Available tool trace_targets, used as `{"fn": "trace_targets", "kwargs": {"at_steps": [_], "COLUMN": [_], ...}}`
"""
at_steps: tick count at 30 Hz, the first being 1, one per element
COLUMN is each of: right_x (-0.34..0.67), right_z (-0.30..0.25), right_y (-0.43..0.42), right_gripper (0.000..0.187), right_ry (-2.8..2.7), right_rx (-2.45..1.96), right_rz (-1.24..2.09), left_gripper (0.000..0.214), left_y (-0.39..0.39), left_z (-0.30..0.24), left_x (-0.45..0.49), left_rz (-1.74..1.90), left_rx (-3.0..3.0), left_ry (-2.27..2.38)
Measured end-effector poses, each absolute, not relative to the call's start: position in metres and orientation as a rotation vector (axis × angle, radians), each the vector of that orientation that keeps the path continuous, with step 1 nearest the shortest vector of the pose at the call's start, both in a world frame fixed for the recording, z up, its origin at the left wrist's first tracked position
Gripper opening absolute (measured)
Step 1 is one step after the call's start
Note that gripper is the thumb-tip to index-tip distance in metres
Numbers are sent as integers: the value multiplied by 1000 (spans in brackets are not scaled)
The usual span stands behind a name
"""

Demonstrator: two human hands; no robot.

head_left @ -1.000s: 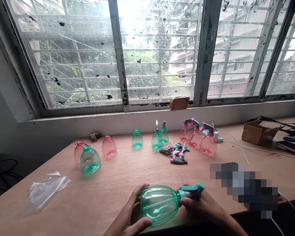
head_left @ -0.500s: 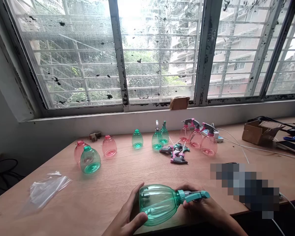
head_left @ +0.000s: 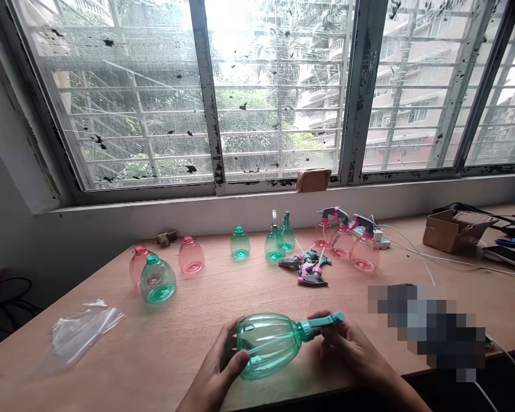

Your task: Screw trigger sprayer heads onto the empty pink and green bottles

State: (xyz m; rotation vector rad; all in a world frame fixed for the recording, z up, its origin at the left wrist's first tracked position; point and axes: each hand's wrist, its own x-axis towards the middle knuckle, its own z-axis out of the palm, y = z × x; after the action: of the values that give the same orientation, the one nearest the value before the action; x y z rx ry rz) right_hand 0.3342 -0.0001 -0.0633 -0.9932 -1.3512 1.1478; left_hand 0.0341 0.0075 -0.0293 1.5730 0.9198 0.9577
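Observation:
A clear green spray bottle (head_left: 269,346) lies on its side in the air above the table's front edge, its base to the left. My left hand (head_left: 218,366) is closed around the base, thumb at the front. At the neck sits a teal and grey spray head (head_left: 324,324), and the fingers of my right hand (head_left: 354,349) grip it from behind and below. Some right fingertips are hidden by the head. Beyond the bottle lies a pile of loose spray heads (head_left: 311,269), pink, grey and teal.
Green bottles without heads (head_left: 158,280) and pink ones (head_left: 191,256) stand at left and centre. Green bottles (head_left: 274,246) and pink bottles (head_left: 364,252) with heads stand further right. A plastic bag (head_left: 83,332), a cardboard box (head_left: 455,232) and white cables lie around. A blurred patch covers the right front.
Both hands have lifted the spray bottle slightly and moved it left. The spray head has turned, its nozzle end now tilted upward, and my right fingers have shifted on it.

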Motion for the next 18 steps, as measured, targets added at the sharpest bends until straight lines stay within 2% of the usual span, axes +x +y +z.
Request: {"fn": "trace_targets", "kwargs": {"at_steps": [6,11,18], "right_x": [333,332,330], "right_z": [-59,-56,-53], "right_y": [0,-2,-6], "right_gripper": [50,57,53], "right_ry": [-1353,-1369,-1455], "right_rx": [-1017,-1032,-1132], "right_rz": [1124,1138,986], "left_gripper": [74,82,86], "left_y": [7,8,4], "left_z": [-36,-40,-42], "left_x": [36,34,36], "left_rz": [945,937,935], "left_rx": [1494,1496,1495], "left_ry": [796,780,798]}}
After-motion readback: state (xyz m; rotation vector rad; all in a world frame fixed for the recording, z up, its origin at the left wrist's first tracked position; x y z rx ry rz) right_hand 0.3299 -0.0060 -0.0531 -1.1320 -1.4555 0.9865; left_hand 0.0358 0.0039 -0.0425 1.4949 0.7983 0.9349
